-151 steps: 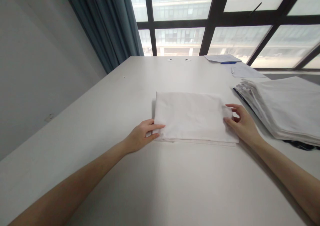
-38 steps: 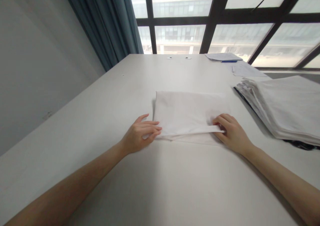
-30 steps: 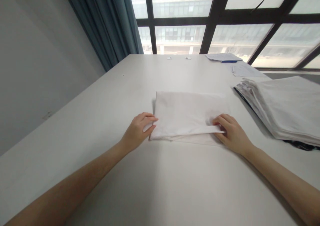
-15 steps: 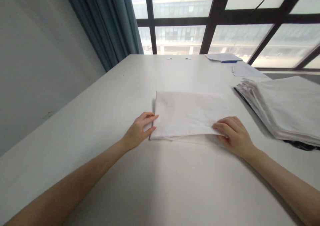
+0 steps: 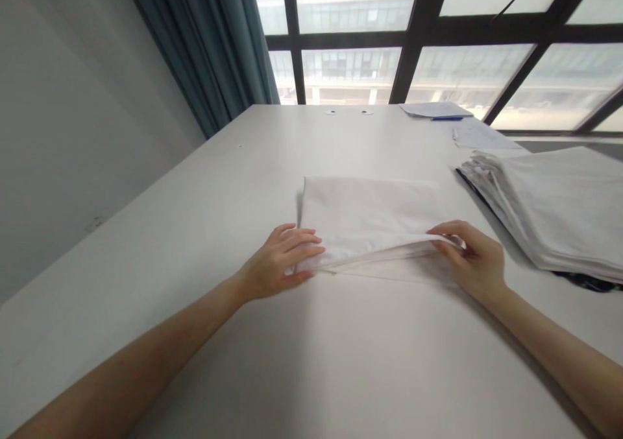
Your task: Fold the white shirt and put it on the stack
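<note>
A folded white cloth (image 5: 365,212) lies in the middle of the white table, its layers showing along the near edge. My left hand (image 5: 280,261) rests on its near left corner, fingers stretched out over the top, thumb along the edge. At the near right corner my right hand (image 5: 470,254) pinches the upper layer between thumb and fingers and holds it raised. Under the lifted layer, lower folds of the cloth come into sight. The far right part of the cloth lies flat.
To the right is a stack of folded white cloths (image 5: 569,205) on something black. Papers (image 5: 435,109) and a blue pen (image 5: 446,118) lie at the far right of the table (image 5: 311,361). Behind stand a blue curtain (image 5: 214,43) and a window.
My left hand has slid from the left edge onto the cloth's near corner. My right hand has moved slightly right and lifted the top layer, opening a gap along the near edge.
</note>
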Demonstrator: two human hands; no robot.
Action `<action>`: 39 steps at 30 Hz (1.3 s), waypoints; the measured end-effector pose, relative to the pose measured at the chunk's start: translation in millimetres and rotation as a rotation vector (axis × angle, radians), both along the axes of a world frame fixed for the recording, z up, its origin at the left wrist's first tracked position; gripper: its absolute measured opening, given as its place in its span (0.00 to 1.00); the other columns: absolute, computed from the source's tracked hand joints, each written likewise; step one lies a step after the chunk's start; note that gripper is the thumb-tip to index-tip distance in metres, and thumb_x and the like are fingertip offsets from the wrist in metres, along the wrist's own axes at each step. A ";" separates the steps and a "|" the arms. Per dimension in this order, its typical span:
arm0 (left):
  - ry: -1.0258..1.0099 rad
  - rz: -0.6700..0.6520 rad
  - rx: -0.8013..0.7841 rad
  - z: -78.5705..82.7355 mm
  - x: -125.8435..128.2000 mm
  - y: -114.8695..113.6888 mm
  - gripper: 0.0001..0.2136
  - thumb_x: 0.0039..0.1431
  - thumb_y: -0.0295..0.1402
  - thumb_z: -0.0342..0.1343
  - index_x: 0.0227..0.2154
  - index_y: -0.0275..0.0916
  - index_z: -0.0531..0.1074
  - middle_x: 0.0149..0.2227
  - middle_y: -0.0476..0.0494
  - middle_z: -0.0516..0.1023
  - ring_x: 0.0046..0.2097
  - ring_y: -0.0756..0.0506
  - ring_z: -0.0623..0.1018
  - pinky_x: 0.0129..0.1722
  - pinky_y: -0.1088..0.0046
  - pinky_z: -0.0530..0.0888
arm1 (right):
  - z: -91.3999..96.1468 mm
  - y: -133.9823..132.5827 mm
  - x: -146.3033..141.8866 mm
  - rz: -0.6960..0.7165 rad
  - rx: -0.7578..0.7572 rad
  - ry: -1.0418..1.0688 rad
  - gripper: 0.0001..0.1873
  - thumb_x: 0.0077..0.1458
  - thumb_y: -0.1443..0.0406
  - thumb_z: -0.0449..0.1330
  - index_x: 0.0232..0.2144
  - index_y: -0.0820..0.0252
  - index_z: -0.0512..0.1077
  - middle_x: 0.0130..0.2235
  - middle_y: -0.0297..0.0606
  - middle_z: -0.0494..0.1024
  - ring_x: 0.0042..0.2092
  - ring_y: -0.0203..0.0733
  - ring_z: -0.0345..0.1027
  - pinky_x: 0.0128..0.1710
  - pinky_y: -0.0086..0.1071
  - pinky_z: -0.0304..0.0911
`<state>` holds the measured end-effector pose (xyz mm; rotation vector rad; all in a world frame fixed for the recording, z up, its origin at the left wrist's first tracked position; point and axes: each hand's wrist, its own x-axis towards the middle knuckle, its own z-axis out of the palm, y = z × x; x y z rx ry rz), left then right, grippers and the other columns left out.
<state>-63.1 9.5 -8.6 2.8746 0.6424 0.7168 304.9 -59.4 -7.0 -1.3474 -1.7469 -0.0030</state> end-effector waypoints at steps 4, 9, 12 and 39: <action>-0.067 -0.042 0.024 1.0 1.4 -0.4 0.11 0.64 0.32 0.55 0.48 0.40 0.70 0.48 0.41 0.79 0.55 0.45 0.76 0.58 0.64 0.66 | 5.7 1.7 2.1 0.097 -0.091 0.123 0.07 0.57 0.57 0.62 0.29 0.50 0.74 0.30 0.36 0.78 0.32 0.46 0.71 0.30 0.38 0.66; -0.152 -0.053 0.031 -0.9 3.0 -1.2 0.06 0.63 0.25 0.52 0.41 0.40 0.70 0.42 0.45 0.82 0.50 0.47 0.79 0.54 0.67 0.71 | 18.0 1.3 1.4 0.206 -0.228 0.191 0.15 0.55 0.54 0.63 0.21 0.53 0.74 0.26 0.37 0.76 0.29 0.44 0.68 0.29 0.37 0.63; -0.196 -0.034 -0.037 -2.6 2.3 -0.4 0.05 0.64 0.25 0.51 0.39 0.40 0.70 0.41 0.45 0.82 0.49 0.47 0.80 0.53 0.67 0.72 | 20.1 0.9 0.5 0.301 -0.307 0.160 0.18 0.55 0.54 0.62 0.20 0.56 0.74 0.25 0.37 0.75 0.28 0.41 0.67 0.29 0.35 0.61; -0.103 -0.035 -0.181 2.9 2.2 1.1 0.06 0.64 0.28 0.49 0.31 0.40 0.67 0.42 0.41 0.78 0.51 0.44 0.75 0.53 0.63 0.68 | 4.4 3.1 -8.7 0.354 -0.368 -0.706 0.23 0.69 0.58 0.45 0.23 0.57 0.67 0.22 0.33 0.72 0.26 0.38 0.65 0.34 0.35 0.54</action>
